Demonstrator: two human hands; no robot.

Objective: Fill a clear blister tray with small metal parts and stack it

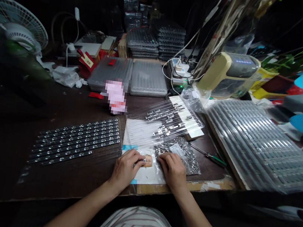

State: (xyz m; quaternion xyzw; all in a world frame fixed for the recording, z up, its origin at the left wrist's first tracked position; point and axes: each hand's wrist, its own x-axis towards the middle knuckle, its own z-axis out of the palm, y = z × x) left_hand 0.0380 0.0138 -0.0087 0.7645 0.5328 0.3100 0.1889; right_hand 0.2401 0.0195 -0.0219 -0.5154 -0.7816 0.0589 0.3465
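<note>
My left hand (125,167) is closed in a pinch at a small brown block (148,161) on a white sheet (147,176). Something small and dark shows at its fingertips, too small to name. Curled at the left edge of a clear plastic bag of small metal parts (187,158), my right hand (173,170) has its thumb and fingers together; what they hold is hidden. Just beyond both hands, a clear ribbed plastic tray (143,133) carries several small metal pieces (163,130).
Rows of dark strips with shiny fittings (76,140) lie at left. A green-handled screwdriver (215,159) rests right of the bag. Large ribbed trays (266,146) cover the right side. A fan (18,29), stacked trays (149,79) and a beige machine (228,75) stand farther back.
</note>
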